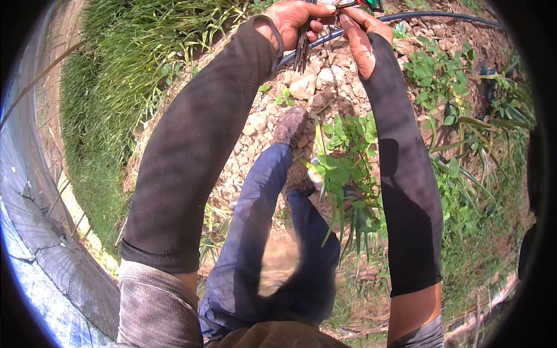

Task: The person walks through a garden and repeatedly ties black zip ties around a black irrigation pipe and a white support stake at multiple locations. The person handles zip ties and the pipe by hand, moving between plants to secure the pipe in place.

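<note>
Near the top edge, my left hand (pixel 290 22) is closed around a bundle of thin dark strips (pixel 301 49), whose loose ends hang down below the fingers. My right hand (pixel 362 40) is close beside it, with thumb and fingers pinched together on something too small and cut off to name. A small red, green and black object (pixel 372 4) shows at that hand's fingertips, partly out of the picture. Between the two hands the fingertips nearly meet. Behind them runs a black hose (pixel 444 15), crossing from the left hand toward the right.
Pale broken stones (pixel 304 86) cover the ground under my hands and around my shoes (pixel 290 126). Tall grass (pixel 133 52) grows thickly at the left. Leafy green plants (pixel 348 156) stand between my legs and right forearm, with more (pixel 438 75) farther right. Grey sheeting (pixel 52 255) curves along the left rim.
</note>
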### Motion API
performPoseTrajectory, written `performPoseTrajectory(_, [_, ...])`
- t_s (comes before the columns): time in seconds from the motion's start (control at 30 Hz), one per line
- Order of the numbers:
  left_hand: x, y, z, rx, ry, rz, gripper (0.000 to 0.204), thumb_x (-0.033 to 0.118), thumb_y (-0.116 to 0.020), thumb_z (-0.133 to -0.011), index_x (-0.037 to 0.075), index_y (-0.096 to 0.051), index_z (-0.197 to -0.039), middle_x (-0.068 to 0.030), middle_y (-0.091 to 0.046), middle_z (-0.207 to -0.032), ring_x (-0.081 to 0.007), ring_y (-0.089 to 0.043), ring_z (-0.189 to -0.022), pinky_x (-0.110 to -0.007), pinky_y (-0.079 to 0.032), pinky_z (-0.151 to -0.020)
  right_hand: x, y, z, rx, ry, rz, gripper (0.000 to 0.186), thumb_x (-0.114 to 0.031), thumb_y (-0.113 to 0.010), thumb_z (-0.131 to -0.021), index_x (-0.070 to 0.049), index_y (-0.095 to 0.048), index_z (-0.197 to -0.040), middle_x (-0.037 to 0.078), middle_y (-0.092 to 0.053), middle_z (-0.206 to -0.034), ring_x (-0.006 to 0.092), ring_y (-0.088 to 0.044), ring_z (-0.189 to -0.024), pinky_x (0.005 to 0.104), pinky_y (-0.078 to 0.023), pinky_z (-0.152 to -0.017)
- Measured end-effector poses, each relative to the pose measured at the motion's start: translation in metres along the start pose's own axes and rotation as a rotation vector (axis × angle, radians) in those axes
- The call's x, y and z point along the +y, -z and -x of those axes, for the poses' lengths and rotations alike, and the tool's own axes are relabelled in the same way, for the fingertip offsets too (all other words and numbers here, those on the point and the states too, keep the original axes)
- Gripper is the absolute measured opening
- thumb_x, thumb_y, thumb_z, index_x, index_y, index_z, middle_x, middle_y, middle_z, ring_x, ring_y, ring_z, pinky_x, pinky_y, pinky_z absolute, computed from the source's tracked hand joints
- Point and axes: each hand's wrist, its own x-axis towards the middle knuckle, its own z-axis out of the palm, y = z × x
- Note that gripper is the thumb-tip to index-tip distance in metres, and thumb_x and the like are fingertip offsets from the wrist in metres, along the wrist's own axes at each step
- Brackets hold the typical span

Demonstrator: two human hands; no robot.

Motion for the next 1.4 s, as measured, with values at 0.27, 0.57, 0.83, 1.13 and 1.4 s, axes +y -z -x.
performPoseTrajectory(0.27, [-0.005,-0.014,0.005,0.019,-0.068,0.000,0.014,0.019,-0.056,-0.093,0.006,-0.061,-0.097,0.0005,-0.063,-0.074,-0.0072,-0.052,-0.052,-0.020,-0.037,-0.040,-0.025,0.005,-0.003,-0.030,0.026,0.338,0.016,-0.011,-0.063,-0.080,-0.005,-0.066,-0.095,0.014,-0.067,-0.074,0.0230,-0.066,-0.065,0.0337,-0.051,-0.062])
performPoseTrajectory(0.57, [-0.002,-0.020,0.002,0.104,-0.218,-0.146,0.011,0.015,-0.063,-0.088,0.006,-0.065,-0.092,-0.0002,-0.062,-0.067,-0.0070,-0.050,-0.045,-0.021,-0.036,-0.039,-0.028,0.010,-0.009,0.038,0.160,0.563,0.016,-0.010,-0.063,-0.078,-0.007,-0.066,-0.093,0.020,-0.065,-0.078,0.0367,-0.064,-0.075,0.0435,-0.051,-0.065])
performPoseTrajectory(0.83, [0.010,-0.041,0.015,0.324,-0.388,-0.420,0.014,0.004,-0.074,-0.072,0.005,-0.068,-0.085,-0.0011,-0.060,-0.064,-0.0082,-0.046,-0.045,-0.025,-0.033,-0.040,-0.018,0.009,-0.017,0.050,0.180,0.512,0.015,-0.011,-0.065,-0.080,-0.009,-0.066,-0.095,0.017,-0.066,-0.086,0.0327,-0.065,-0.082,0.0405,-0.051,-0.071])
performPoseTrajectory(1.13, [0.033,-0.038,0.021,0.404,-0.246,-0.501,0.003,-0.001,-0.067,-0.068,0.000,-0.064,-0.067,-0.0053,-0.050,-0.050,-0.0138,-0.040,-0.038,-0.030,-0.027,-0.037,-0.003,0.014,-0.026,-0.008,0.267,0.582,0.009,-0.012,-0.064,-0.081,-0.010,-0.067,-0.090,0.017,-0.062,-0.069,0.0340,-0.063,-0.070,0.0410,-0.049,-0.064])
performPoseTrajectory(1.4, [0.040,-0.037,0.019,0.350,-0.161,-0.339,0.007,0.001,-0.059,-0.078,-0.001,-0.061,-0.072,-0.0050,-0.055,-0.057,-0.0115,-0.042,-0.042,-0.027,-0.030,-0.038,0.003,0.013,-0.032,0.078,0.338,0.617,0.008,-0.011,-0.065,-0.080,-0.008,-0.067,-0.086,0.017,-0.064,-0.074,0.0323,-0.063,-0.067,0.0399,-0.050,-0.062])
